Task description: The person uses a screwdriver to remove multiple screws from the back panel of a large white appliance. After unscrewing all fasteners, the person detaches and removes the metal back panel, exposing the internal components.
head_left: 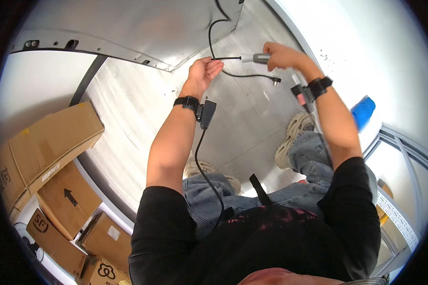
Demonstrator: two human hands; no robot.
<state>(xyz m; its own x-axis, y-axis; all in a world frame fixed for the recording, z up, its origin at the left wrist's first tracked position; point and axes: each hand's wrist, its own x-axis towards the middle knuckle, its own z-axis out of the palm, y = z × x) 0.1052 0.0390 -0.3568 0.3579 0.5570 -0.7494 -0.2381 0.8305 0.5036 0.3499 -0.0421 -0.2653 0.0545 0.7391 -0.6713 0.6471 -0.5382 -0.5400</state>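
Observation:
My right hand (283, 56) is wrapped round the grey handle of an electric screwdriver (248, 58), which points left. From its front runs a long thin black bit (229, 58). My left hand (204, 71) is at the far end of that bit, thumb and forefinger closed about the tip while the other fingers are loosely bent. Whether a small screw sits at the tip is too small to tell. Just behind, a black power cord (240, 75) hangs from above and ends in a plug (276, 81), below the screwdriver.
A large grey metal panel (142, 28) with holes along its lower edge stands ahead to the left. Cardboard boxes (57, 137) are stacked at the left. A blue bag (364, 113) and a metal rack (404, 156) are at the right. My feet stand on the light floor (242, 114).

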